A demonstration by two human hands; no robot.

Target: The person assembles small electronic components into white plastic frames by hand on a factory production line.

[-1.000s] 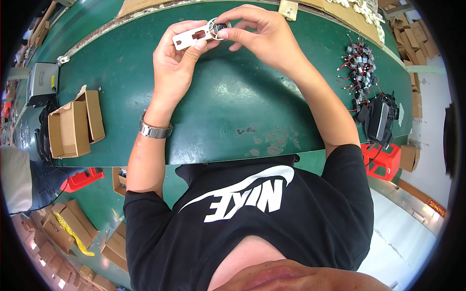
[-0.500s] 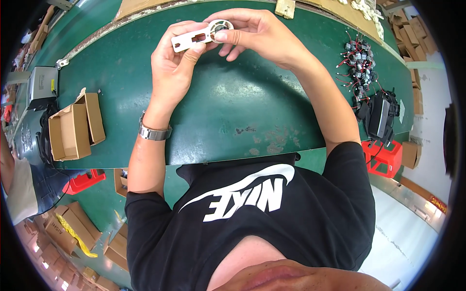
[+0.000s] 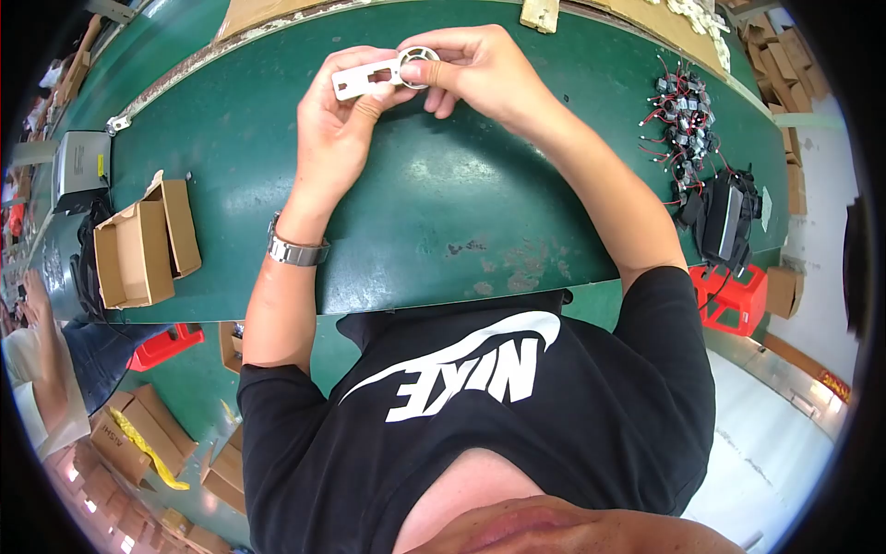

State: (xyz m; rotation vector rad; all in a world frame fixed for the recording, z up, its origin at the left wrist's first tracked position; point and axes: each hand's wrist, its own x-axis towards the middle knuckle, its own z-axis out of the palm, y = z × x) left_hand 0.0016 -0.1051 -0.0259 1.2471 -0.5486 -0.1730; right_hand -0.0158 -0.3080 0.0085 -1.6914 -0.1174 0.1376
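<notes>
Over the far side of the green table (image 3: pixel 415 222), both hands hold a white plastic housing (image 3: pixel 353 84). It has a flat rectangular body with cut-out slots and a round ring at its right end. My left hand (image 3: pixel 334 125) is closed around the body, thumb along its near edge. My right hand (image 3: pixel 480 74) is closed on the ring, its thumb lying across it and the fingers curled behind. The ring's inside is partly covered by that thumb.
Several small motors with red wires (image 3: pixel 688 125) lie in a heap at the right, beside a black device (image 3: pixel 724 222). Two open cardboard boxes (image 3: pixel 134 254) stand at the left, near a grey metal case (image 3: pixel 85 162). A red stool (image 3: pixel 736 300) is at the right. Another person (image 3: pixel 55 379) is at the left edge.
Both hands have come slightly nearer with the housing, which now sits flatter to view. The person at the left edge has moved further into sight.
</notes>
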